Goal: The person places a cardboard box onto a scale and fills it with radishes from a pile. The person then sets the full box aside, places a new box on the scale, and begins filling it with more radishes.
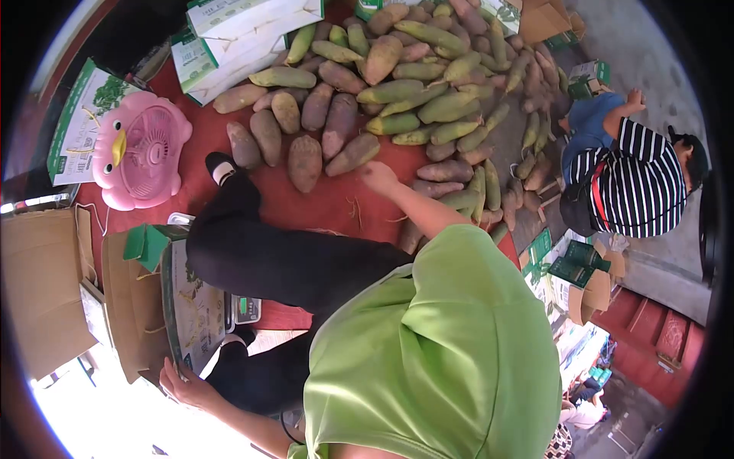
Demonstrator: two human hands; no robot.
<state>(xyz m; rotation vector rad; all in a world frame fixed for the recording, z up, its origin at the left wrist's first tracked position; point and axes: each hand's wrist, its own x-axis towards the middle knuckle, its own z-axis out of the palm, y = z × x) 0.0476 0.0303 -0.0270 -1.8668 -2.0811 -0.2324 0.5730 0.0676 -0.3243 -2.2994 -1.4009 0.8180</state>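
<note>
A big heap of long brown and green tubers lies on a red cloth. My right hand reaches out to the heap's near edge, fingers loosely apart, just below a brown tuber; nothing is in it. My left hand grips the near edge of a green-and-white carton that stands beside a scale with a green display. My leg in black trousers stretches across the cloth between the two hands.
A pink bird-shaped fan stands at the left. Brown cardboard boxes are stacked at the lower left, and green-and-white cartons lie at the top. A person in a striped shirt crouches at the right among small green boxes.
</note>
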